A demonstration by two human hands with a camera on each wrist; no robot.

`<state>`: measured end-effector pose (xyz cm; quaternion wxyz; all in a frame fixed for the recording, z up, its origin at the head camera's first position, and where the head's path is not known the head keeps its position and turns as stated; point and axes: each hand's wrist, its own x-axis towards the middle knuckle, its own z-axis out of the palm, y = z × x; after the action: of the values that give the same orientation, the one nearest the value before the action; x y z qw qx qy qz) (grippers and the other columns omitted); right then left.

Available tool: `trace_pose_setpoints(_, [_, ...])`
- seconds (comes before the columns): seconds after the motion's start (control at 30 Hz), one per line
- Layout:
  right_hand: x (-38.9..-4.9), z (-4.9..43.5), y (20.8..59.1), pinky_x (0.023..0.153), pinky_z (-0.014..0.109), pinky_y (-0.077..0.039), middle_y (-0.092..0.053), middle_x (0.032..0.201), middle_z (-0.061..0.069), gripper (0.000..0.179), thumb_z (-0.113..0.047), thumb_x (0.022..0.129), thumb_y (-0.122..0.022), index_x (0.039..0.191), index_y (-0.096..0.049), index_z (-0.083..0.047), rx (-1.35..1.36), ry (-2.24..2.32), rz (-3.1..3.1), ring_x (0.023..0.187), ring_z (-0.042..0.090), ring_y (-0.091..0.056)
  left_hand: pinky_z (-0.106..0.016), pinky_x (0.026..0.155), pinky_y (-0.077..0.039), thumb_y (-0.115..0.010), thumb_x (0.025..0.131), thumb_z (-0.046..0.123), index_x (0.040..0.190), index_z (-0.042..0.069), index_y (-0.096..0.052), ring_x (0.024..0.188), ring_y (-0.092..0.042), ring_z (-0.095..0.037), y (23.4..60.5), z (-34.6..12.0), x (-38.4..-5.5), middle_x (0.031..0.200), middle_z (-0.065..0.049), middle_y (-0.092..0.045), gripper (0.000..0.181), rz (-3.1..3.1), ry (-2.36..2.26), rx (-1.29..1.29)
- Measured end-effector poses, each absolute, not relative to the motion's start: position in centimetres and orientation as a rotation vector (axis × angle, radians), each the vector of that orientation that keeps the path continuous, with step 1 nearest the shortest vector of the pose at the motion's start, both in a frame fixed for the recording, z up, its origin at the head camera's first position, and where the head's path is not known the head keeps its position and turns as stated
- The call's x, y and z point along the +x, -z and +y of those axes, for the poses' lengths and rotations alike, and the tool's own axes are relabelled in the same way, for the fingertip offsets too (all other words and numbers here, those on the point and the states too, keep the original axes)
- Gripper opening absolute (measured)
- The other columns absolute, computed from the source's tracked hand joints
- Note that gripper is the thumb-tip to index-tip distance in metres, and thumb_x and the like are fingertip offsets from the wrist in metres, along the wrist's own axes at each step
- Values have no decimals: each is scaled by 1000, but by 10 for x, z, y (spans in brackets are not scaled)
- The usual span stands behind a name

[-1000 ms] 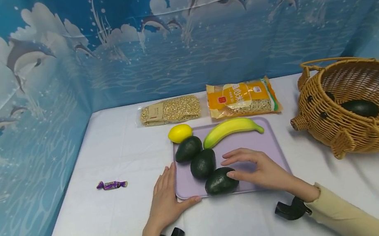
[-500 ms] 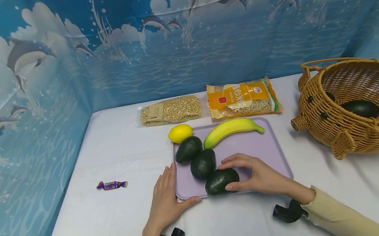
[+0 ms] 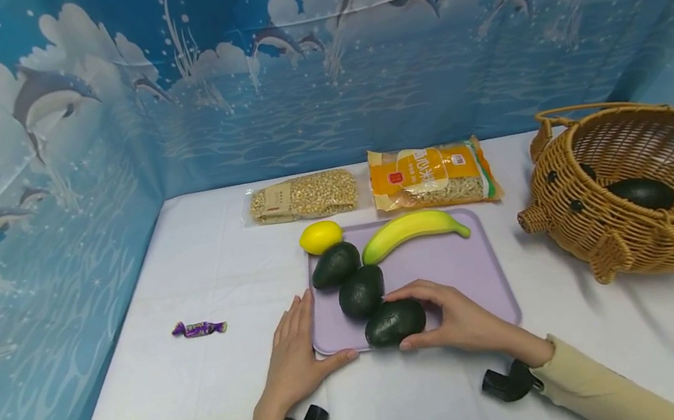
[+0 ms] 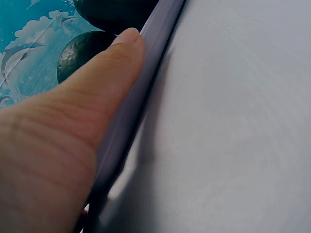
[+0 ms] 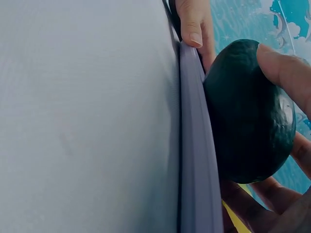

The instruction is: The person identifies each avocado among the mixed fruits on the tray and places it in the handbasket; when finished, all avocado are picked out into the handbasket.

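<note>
My right hand point(image 3: 455, 315) grips the nearest avocado point(image 3: 394, 322), thumb on its near side and fingers round the far side. In the right wrist view this dark green avocado point(image 5: 250, 114) sits just above the tray's edge, the thumb pressed on its skin. My left hand point(image 3: 294, 354) lies with straight fingers along the left side of the lilac tray point(image 3: 454, 268), its thumb at the near edge. Two more avocados, a middle one point(image 3: 361, 293) and a farther one point(image 3: 335, 265), form a row on the tray. Beyond them lie a banana point(image 3: 410, 230) and a lemon point(image 3: 321, 238) at the corner.
At the right stands a pig-shaped wicker basket point(image 3: 624, 244) with a dark avocado point(image 3: 642, 193) inside and a long handle hanging forward. Behind the tray are a bag of yellow grains point(image 3: 321, 194) and an orange grain package point(image 3: 432, 175). A purple-wrapped candy point(image 3: 199, 329) lies left.
My right hand has moved slightly left and closed its fingers and thumb round the nearest avocado, from hovering at its right end. The left hand has stayed in place.
</note>
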<state>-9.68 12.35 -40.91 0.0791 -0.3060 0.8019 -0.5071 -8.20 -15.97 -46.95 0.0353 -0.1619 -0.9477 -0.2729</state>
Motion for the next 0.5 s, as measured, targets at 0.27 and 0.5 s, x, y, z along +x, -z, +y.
trace_pose_setpoints(0.27, [-96,121,408,93,31,-43,-60,121,3,57,-10,71,-84,122,-59,-7,-945,1544,2390,110,20,-54,-45,113,-11,-71,73,61,151,1,-14,141,-15,-29,469,-160,-82,152,-19,-24,114,-2901,840,-503])
trace_pose_setpoints(0.5, [-96,121,410,95,30,-42,-59,121,3,56,-10,71,-84,121,-58,-7,-954,1558,2374,110,20,-53,-45,113,-10,-71,73,61,151,2,-13,141,-14,-28,470,-160,-83,152,-18,-24,114,-2905,849,-498])
